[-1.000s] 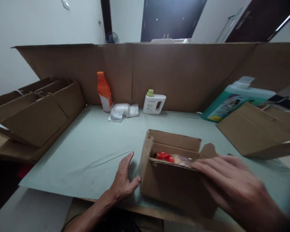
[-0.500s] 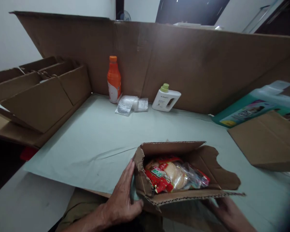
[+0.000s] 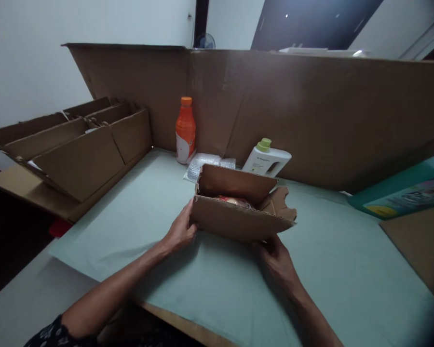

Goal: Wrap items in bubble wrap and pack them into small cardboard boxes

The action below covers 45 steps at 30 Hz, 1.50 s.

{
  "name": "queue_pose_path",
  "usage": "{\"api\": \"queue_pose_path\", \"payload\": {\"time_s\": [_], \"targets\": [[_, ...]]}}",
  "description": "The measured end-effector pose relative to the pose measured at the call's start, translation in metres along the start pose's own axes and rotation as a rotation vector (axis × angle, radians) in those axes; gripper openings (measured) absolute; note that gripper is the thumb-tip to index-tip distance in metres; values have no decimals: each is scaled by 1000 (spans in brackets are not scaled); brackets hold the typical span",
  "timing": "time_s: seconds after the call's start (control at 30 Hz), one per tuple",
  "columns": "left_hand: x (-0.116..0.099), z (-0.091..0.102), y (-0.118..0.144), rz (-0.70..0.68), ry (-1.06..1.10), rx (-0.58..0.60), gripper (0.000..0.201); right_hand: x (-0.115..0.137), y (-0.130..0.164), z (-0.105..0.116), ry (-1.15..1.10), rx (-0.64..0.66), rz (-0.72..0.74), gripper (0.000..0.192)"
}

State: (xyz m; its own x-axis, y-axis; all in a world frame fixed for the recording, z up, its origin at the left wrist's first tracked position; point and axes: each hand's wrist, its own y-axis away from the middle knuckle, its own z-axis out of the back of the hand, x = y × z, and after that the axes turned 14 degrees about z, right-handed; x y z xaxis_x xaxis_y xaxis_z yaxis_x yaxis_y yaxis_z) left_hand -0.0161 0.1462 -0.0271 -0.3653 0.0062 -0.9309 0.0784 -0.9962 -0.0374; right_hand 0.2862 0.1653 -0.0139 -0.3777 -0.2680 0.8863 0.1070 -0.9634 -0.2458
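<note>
Nearest the person, on the pale green sheet (image 3: pixel 148 212) that covers the table, both hands hold a small open cardboard box (image 3: pixel 235 219). The left hand (image 3: pixel 181 229) is curled against the box's left end, fingers wrapped onto its side. The right hand (image 3: pixel 277 260) grips the lower right corner from beneath and in front, fingers closed on the cardboard. The box's flaps stand open, and a red snack packet (image 3: pixel 235 199) just shows above its front wall.

Just behind the box lies a roll of bubble wrap (image 3: pixel 206 164), with a white jug with a green cap (image 3: pixel 266 159) to its right and an orange bottle (image 3: pixel 185 129) upright to its left, all three close to a tall cardboard wall (image 3: pixel 311 111) that runs across the back of the table.

Off to the left sits a stack of folded cartons (image 3: pixel 75 149). At the right edge a teal container (image 3: pixel 405 190) lies on its side, with a flat piece of cardboard (image 3: pixel 419 246) in front of it.
</note>
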Motion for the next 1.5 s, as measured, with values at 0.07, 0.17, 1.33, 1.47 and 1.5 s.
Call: {"api": "queue_pose_path", "payload": {"time_s": [0.07,0.17,1.33,1.47,1.5], "targets": [[7,13,1,7,-41,33,76,-12,3,-1,-25,-23,0,44],[17,37,-11,21,-172,-5,59,-31,11,4,-52,-67,-23,46],[-14,97,41,918,760,-186,13,-47,0,-1,8,-113,47,45],[11,107,104,935,615,-194,27,-43,-1,1,-13,-91,36,44],[11,117,113,897,482,-205,38,-41,0,2,-25,-86,28,45]]}}
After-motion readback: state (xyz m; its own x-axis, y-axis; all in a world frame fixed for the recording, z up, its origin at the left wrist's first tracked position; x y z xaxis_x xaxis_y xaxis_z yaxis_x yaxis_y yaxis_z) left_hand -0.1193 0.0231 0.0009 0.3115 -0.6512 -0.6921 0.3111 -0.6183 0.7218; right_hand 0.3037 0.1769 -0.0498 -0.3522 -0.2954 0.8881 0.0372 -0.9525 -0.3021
